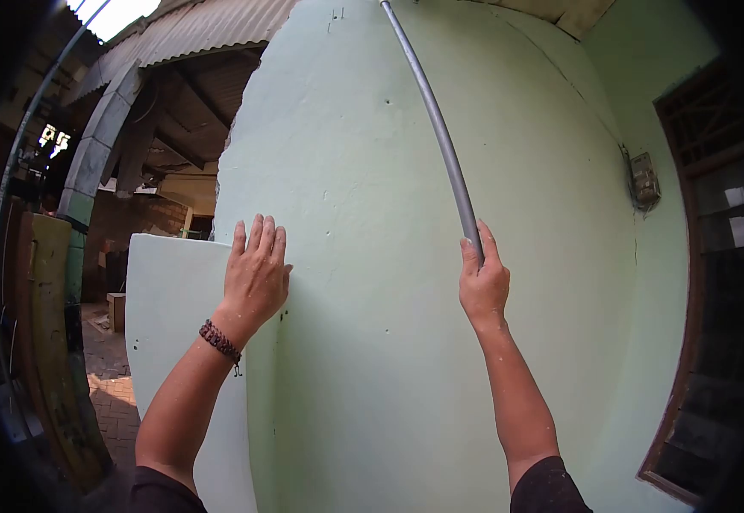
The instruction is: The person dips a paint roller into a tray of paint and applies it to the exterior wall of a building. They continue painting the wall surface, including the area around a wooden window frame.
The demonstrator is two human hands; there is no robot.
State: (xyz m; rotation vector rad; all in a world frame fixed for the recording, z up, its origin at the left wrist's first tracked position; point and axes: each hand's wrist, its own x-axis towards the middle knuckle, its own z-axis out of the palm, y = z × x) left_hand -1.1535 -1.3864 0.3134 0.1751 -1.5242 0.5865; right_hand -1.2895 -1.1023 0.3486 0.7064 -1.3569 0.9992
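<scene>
My right hand (485,278) is wrapped round the lower end of a long grey pole (440,128). The pole rises from my fist to the top of the view, leaning a little left, and its upper end lies at the top edge. My left hand (257,269) is open, fingers stretched upward and palm turned away from me, in front of the pale green wall (363,222). It overlaps the top corner of a low light-coloured wall section (184,282). A dark braided bracelet (218,340) circles my left wrist.
At the right is a dark wood-framed window (722,325), with an electrical box (644,181) on the wall beside it. Left of the wall's broken edge are a tiled post (98,141), a corrugated roof (209,38) and brick paving (115,410).
</scene>
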